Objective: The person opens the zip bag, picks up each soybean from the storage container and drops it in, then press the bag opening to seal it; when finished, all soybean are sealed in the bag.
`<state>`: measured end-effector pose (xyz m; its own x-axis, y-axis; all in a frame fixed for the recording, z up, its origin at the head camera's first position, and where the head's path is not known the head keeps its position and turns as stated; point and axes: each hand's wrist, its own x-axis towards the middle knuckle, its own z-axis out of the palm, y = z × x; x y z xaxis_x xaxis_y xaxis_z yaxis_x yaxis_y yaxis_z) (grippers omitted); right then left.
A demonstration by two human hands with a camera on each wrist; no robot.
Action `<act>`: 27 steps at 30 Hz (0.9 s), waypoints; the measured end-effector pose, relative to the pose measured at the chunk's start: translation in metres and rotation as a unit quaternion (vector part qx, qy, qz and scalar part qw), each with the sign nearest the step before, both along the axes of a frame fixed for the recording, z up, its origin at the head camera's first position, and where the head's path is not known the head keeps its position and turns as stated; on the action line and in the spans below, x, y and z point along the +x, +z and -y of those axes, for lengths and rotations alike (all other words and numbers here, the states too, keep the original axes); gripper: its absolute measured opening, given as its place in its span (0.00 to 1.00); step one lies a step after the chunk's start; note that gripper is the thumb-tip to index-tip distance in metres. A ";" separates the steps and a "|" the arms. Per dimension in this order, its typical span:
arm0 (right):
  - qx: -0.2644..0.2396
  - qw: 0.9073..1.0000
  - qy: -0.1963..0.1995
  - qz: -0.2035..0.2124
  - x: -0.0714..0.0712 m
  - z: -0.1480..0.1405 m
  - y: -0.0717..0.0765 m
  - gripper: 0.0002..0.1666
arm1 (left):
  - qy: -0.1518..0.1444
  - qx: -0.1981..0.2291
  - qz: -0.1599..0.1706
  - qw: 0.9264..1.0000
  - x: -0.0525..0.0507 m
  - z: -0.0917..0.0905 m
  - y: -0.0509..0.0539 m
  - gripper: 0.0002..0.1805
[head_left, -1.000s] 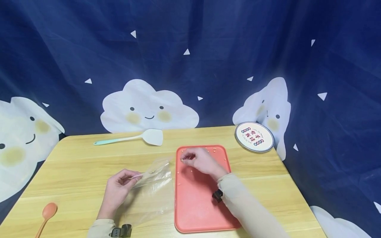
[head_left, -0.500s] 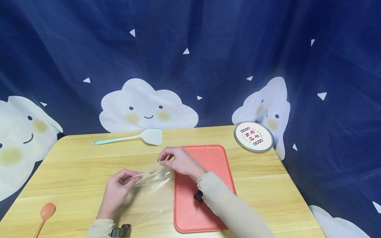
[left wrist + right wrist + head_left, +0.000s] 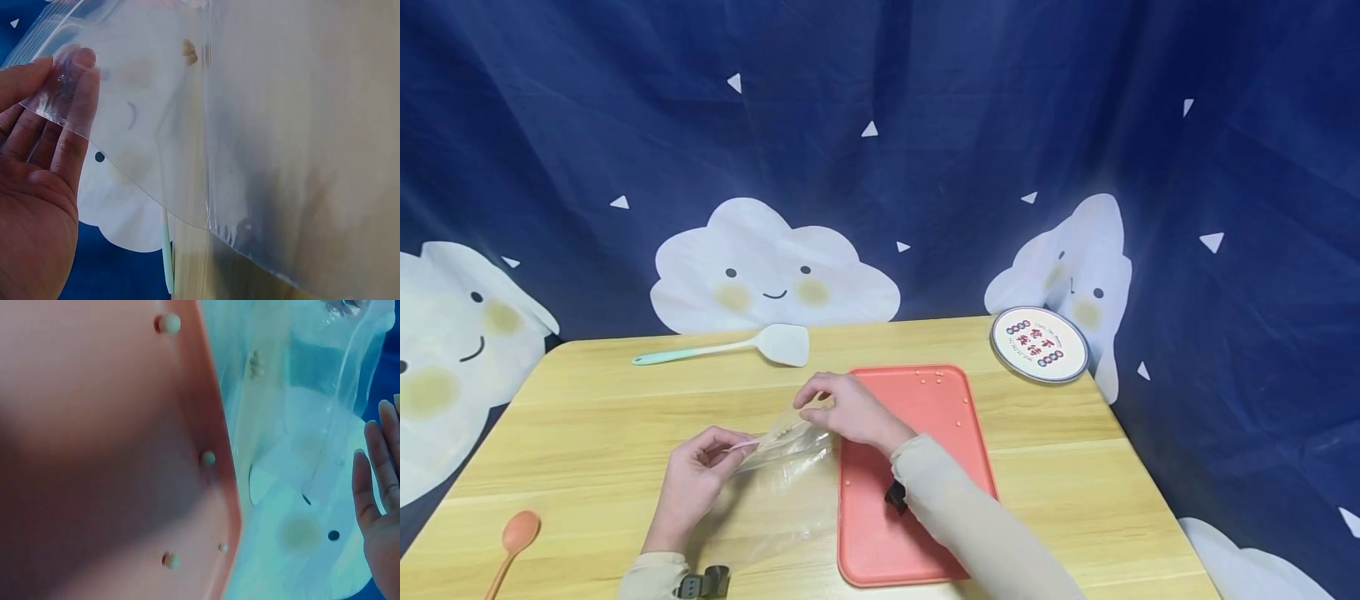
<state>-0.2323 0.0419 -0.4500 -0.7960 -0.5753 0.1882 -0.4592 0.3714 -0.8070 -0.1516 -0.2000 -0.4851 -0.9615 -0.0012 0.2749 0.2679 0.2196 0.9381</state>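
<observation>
My left hand (image 3: 692,479) pinches the zip edge of a clear plastic zip bag (image 3: 801,492) lying left of the tray. In the left wrist view, the thumb and fingers of that hand (image 3: 44,175) grip the film, and a small clump of soybeans (image 3: 189,53) shows inside the bag. My right hand (image 3: 853,408) hovers at the bag's mouth, over the tray's left edge. Its visible fingers (image 3: 364,481) look fairly straight in the right wrist view, with no bean seen between them. More soybeans (image 3: 170,324) lie scattered on the coral-red tray (image 3: 895,533).
Behind the bag lies a white spatula (image 3: 782,345) with a mint handle. An orange spoon (image 3: 520,532) is at the table's front left. A round white plate (image 3: 1040,345) with red lettering stands at the back right corner. Blue curtain (image 3: 955,125) surrounds the table.
My right hand has moved left from over the tray to the bag's mouth. The bean earlier between its fingertips is no longer seen there. My left hand keeps its grip on the bag.
</observation>
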 end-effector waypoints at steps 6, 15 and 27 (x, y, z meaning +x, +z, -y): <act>-0.013 1.000 -0.019 0.019 0.004 -0.019 0.006 0.07 | 0.000 -0.001 -0.001 1.000 0.001 0.000 0.001 0.08; 0.014 0.999 -0.022 0.034 0.006 -0.055 0.002 0.07 | 0.003 0.000 0.004 1.000 0.002 0.001 -0.001 0.06; 0.103 0.994 -0.005 0.045 0.007 -0.094 -0.018 0.10 | 0.010 -0.002 0.017 1.000 0.003 0.001 0.002 0.05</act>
